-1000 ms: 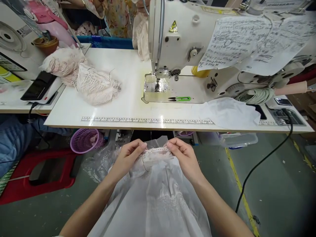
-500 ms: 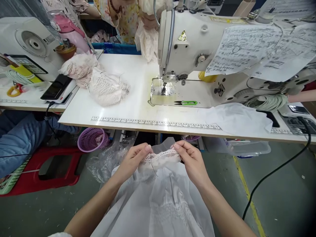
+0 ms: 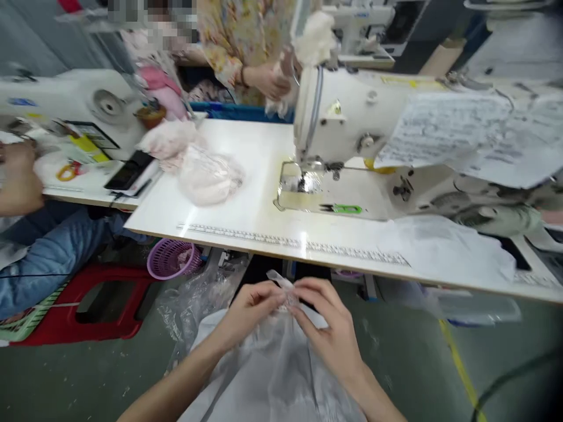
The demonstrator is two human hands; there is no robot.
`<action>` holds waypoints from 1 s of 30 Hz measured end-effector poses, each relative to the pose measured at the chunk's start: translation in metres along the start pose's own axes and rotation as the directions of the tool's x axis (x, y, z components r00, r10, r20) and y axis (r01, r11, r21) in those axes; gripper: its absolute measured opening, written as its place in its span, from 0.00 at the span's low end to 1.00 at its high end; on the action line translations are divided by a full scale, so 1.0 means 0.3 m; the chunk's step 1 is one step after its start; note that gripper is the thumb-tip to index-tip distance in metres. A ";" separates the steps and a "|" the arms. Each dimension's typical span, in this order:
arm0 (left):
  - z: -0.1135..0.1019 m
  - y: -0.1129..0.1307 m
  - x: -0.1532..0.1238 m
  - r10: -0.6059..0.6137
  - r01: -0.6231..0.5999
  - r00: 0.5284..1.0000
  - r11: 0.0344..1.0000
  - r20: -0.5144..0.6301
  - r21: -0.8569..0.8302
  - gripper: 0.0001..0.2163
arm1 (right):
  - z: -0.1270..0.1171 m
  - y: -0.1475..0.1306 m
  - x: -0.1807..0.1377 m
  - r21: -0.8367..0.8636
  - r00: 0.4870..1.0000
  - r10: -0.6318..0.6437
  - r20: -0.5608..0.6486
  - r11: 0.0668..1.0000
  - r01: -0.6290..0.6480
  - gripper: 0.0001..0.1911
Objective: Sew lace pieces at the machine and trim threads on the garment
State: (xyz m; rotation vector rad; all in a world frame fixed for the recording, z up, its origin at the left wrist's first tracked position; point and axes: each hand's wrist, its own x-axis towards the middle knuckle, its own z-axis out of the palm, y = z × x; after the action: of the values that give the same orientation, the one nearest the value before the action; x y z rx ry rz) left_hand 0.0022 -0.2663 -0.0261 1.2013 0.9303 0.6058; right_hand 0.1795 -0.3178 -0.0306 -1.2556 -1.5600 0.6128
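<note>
Below the worktop's near edge, at six o'clock from the sewing machine (image 3: 347, 117), I saw the person's two bare hands close together over a white cloth (image 3: 268, 375). It lay spread across the lap, its trimmed upper edge bunched between the fingertips. The left hand (image 3: 253, 309) had its grip drawn to a pinch, thumb against fingers, on that gathered edge. The right hand (image 3: 329, 319) met it from three o'clock, thumb a little apart from the fingers and the tips at the cloth; blur kept me from telling whether its grip had closed there.

On the worktop (image 3: 259, 140), at eleven o'clock from the hands, sat a pale lacy heap (image 3: 209, 176). Green-handled thread snips (image 3: 347, 208) lay at one o'clock, just beside the needle plate, and another white fabric piece (image 3: 448, 249) between two and three. Towards nine, below the worktop, were a clear plastic bag (image 3: 193, 302) and a red stool (image 3: 132, 322); a purple basket (image 3: 169, 261) stood nearer ten. At twelve, beyond the worktop, a co-worker's hand (image 3: 270, 81) held pale fabric.
</note>
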 end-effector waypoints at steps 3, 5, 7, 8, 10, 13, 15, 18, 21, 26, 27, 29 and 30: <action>0.005 0.013 0.005 0.077 -0.077 0.997 0.996 -0.006 0.043 0.15 | 0.016 0.018 0.021 0.086 0.996 0.072 0.046 0.993 -0.075 0.06; 0.001 0.028 0.003 0.082 -0.079 0.996 0.992 -0.025 0.094 0.15 | 0.023 0.032 0.043 0.153 0.983 0.167 0.079 0.972 -0.177 0.05; -0.005 0.042 -0.005 0.077 -0.073 0.997 0.990 -0.025 0.116 0.14 | 0.023 0.034 0.060 0.223 0.962 0.255 0.100 0.936 -0.271 0.08; -0.007 0.047 -0.010 0.074 -0.071 0.997 0.991 -0.022 0.112 0.14 | 0.020 0.031 0.065 0.256 0.952 0.291 0.092 0.917 -0.305 0.09; -0.013 0.048 -0.016 0.053 -0.051 0.998 0.996 -0.016 0.076 0.15 | 0.009 0.028 0.066 0.311 0.935 0.351 0.051 0.884 -0.349 0.10; -0.014 0.036 -0.015 -0.017 0.016 1.000 1.000 -0.020 -0.027 0.17 | -0.020 0.029 0.050 0.376 0.912 0.407 -0.050 0.854 -0.360 0.10; -0.008 0.028 -0.012 -0.051 0.050 0.999 0.995 -0.011 -0.088 0.17 | -0.039 0.023 0.031 0.360 0.913 0.387 -0.132 0.876 -0.320 0.10; 0.005 0.021 -0.010 -0.065 0.065 0.998 0.991 0.001 -0.118 0.16 | -0.042 -0.004 0.008 0.185 0.965 0.217 -0.148 0.964 -0.189 0.07; 0.016 0.019 -0.011 -0.050 0.051 0.999 0.990 0.012 -0.131 0.15 | -0.013 -0.031 0.002 0.006 0.997 0.037 -0.071 0.999 -0.037 0.08; 0.030 0.020 -0.029 -0.020 0.021 1.000 0.994 0.010 -0.106 0.15 | 0.034 -0.031 0.005 -0.096 0.997 -0.019 -0.073 0.995 0.012 0.11; 0.034 0.021 -0.034 -0.016 0.017 1.000 0.996 0.016 -0.093 0.14 | 0.037 -0.027 0.006 -0.084 0.997 -0.010 -0.078 0.996 0.003 0.10; 0.040 0.024 -0.043 -0.004 0.006 1.000 0.998 0.026 -0.069 0.14 | 0.036 -0.023 0.008 -0.039 0.996 0.006 -0.087 0.999 -0.009 0.08; 0.042 0.025 -0.046 -0.003 0.005 1.000 0.998 0.027 -0.063 0.14 | 0.033 -0.023 0.011 -0.011 0.996 0.017 -0.088 1.000 -0.018 0.07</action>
State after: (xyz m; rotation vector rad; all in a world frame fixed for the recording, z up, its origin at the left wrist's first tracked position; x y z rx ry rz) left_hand 0.0066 -0.2818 -0.0141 1.1488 0.8842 0.6101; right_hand 0.1678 -0.3152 -0.0272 -1.2890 -1.4831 0.5531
